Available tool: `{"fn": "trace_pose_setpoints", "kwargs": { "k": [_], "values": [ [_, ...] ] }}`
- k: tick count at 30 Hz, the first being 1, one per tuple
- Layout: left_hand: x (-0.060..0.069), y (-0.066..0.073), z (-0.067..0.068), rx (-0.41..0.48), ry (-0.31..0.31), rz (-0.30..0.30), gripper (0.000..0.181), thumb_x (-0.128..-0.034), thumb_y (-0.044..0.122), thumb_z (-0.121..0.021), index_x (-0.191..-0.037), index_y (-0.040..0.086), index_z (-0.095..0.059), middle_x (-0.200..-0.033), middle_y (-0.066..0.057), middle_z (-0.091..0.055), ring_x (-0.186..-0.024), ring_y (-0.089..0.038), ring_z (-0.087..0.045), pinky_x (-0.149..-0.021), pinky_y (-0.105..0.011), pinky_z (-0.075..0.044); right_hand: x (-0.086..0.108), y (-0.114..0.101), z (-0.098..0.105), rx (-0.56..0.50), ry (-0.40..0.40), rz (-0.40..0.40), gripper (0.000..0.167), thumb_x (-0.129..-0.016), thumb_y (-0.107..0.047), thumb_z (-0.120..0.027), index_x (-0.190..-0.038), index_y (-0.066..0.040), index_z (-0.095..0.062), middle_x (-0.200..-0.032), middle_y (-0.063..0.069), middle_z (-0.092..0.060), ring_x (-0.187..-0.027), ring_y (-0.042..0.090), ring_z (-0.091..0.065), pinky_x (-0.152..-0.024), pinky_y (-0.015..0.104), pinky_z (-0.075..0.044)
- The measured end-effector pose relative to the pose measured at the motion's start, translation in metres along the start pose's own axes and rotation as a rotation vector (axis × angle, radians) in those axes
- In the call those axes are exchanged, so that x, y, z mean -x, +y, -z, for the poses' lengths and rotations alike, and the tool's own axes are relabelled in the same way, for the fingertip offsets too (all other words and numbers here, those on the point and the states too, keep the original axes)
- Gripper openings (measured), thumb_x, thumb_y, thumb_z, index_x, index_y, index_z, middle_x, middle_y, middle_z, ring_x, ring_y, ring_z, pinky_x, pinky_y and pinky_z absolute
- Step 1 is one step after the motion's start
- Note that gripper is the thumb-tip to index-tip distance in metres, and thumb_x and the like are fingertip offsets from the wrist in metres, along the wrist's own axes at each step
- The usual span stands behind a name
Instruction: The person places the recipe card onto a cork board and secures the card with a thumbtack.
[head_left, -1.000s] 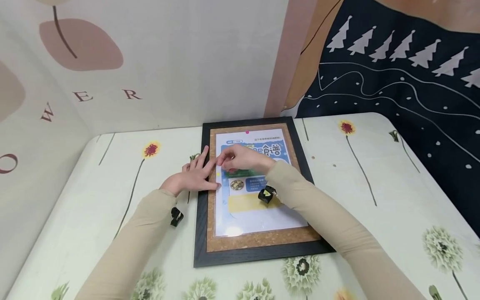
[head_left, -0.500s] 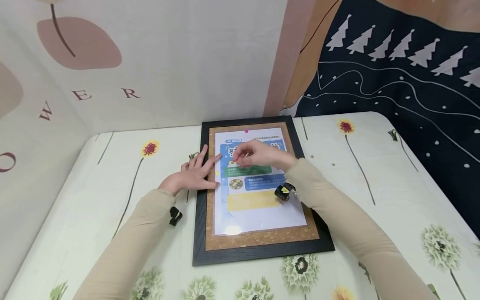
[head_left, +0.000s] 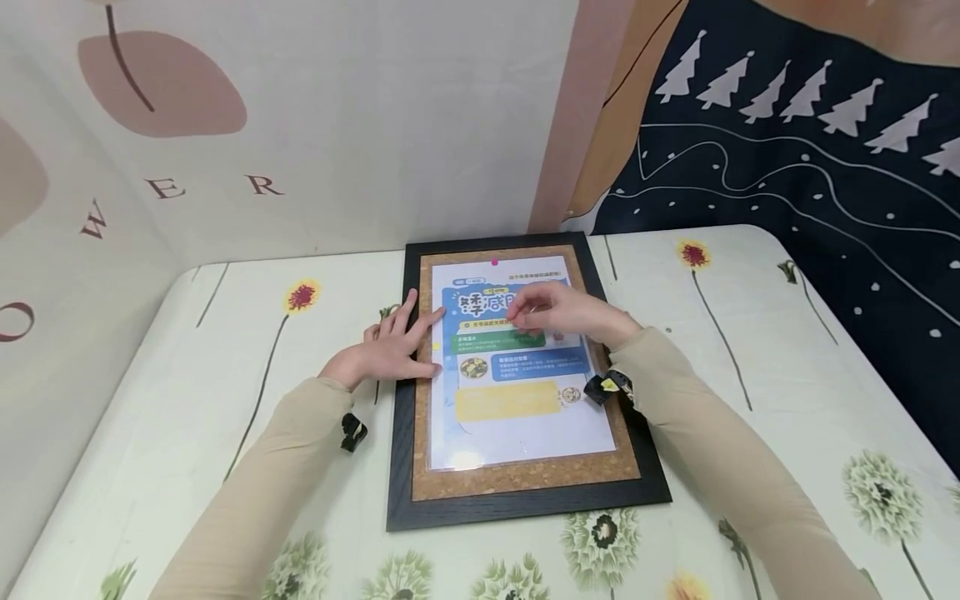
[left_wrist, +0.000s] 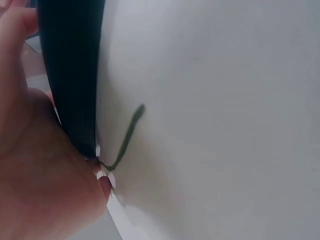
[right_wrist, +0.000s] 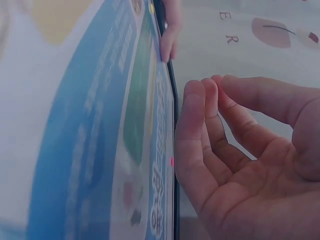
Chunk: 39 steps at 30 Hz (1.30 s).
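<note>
A printed sheet point(head_left: 480, 442) in a glossy clear cover lies on a cork board point(head_left: 525, 479) with a black frame point(head_left: 402, 467). My left hand point(head_left: 386, 346) rests with spread fingers across the frame's left side, thumb and index finger reaching the sheet's edge. In the right wrist view my right hand point(right_wrist: 245, 150) is beside the sheet, fingers loosely bent and thumb tip near the fingertips, with nothing visible between them. A pink pushpin point(head_left: 494, 262) marks the sheet's top edge. A yellow pushpin point(head_left: 436, 346) sits at its left edge, between left thumb and index finger.
The board lies on a table with a flower-printed cloth point(head_left: 225, 367). Behind it hangs a pale printed curtain point(head_left: 360, 125), with a dark tree-patterned cloth point(head_left: 787, 167) at the right. Small cameras point(head_left: 353, 432) are strapped to both wrists.
My right hand has moved right, from beside the left index finger to above the sheet's middle, uncovering more of the printed title. My left hand has stayed in place.
</note>
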<state>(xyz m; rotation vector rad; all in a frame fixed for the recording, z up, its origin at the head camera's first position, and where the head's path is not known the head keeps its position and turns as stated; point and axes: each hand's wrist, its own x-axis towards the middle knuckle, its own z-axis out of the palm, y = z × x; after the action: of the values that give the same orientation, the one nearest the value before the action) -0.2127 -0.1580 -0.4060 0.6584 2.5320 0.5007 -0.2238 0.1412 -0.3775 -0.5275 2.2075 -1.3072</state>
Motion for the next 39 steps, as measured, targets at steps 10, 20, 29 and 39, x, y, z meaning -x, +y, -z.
{"fn": "trace_pose_setpoints", "kwargs": {
  "k": [10,20,29,39],
  "values": [
    [0.002,0.000,0.002,0.005,0.008,-0.001,0.089,-0.0890,0.040,-0.061,-0.156,0.016,-0.007,-0.155,-0.019,0.024,-0.141,-0.045,0.009,-0.101,-0.065,-0.006,0.022,0.019,0.018,-0.023,0.077,0.010,0.025,-0.094,-0.015,-0.062,-0.112,0.002,-0.062,-0.109,0.015,-0.062,-0.091,0.030,-0.058,-0.086,0.037,-0.045],
    [0.002,0.001,0.001,0.005,0.010,-0.003,0.091,-0.0878,0.043,-0.061,-0.156,0.016,-0.008,-0.155,-0.020,0.024,-0.141,-0.047,0.006,-0.101,-0.066,-0.006,0.043,0.036,0.034,-0.071,0.121,-0.055,0.028,-0.096,-0.015,-0.060,-0.114,0.006,-0.059,-0.116,0.020,-0.060,-0.101,0.030,-0.056,-0.087,0.032,-0.048],
    [0.002,0.001,0.001,0.004,0.009,0.002,0.090,-0.0881,0.043,-0.060,-0.157,0.018,-0.007,-0.155,-0.018,0.025,-0.141,-0.046,0.007,-0.102,-0.064,-0.006,0.059,0.047,0.047,-0.034,0.162,-0.101,0.025,-0.097,-0.013,-0.059,-0.115,0.003,-0.060,-0.112,0.017,-0.061,-0.100,0.029,-0.056,-0.087,0.031,-0.047],
    [0.002,0.002,0.000,-0.006,0.009,0.001,0.089,-0.0891,0.044,-0.060,-0.157,0.018,-0.008,-0.156,-0.019,0.024,-0.141,-0.048,0.005,-0.102,-0.066,-0.006,0.076,0.060,0.063,0.039,0.218,-0.140,0.027,-0.097,-0.017,-0.059,-0.117,0.002,-0.060,-0.110,0.018,-0.062,-0.094,0.028,-0.057,-0.081,0.032,-0.048]
  ]
}}
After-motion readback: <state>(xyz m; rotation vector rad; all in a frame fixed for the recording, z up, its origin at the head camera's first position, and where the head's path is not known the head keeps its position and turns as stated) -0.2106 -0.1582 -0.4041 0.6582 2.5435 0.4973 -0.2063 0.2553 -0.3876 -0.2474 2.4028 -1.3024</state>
